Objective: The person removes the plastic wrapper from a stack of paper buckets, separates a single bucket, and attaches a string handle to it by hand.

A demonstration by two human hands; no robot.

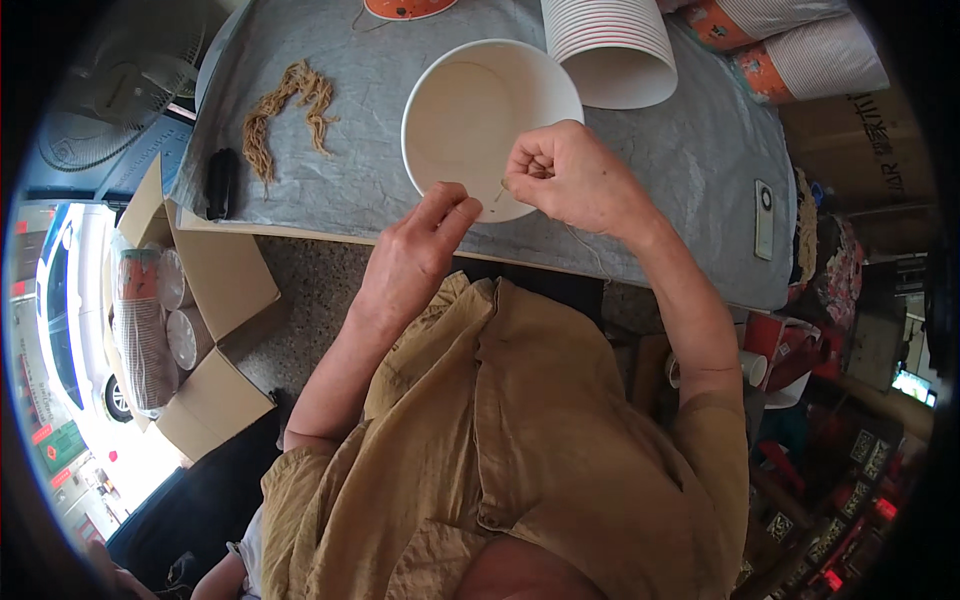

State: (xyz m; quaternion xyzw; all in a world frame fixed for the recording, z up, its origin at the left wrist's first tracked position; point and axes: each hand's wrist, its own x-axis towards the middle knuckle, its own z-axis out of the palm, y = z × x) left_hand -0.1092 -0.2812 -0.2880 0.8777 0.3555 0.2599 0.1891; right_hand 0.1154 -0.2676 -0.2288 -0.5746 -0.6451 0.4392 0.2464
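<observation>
A large white paper bucket [455,110] lies on the grey-covered table, its open mouth toward me. At the near left of its rim is my left hand [415,245], with thumb and fingers closed over the edge. Above the near right part of the rim, my right hand [575,180] is closed in a pinch. A thin string [499,195] runs from its fingertips down to the bucket wall, near small dark dots that look like holes. More of the thin string trails below my right wrist. My left fingertips are partly hidden by the rim.
A bundle of tan strings [290,110] lies on the table's left, near a black object [220,185]. Nested white buckets [620,60] stand at the back right, beside wrapped cup stacks [815,60]. An open carton [225,270] with cup stacks sits left of the table.
</observation>
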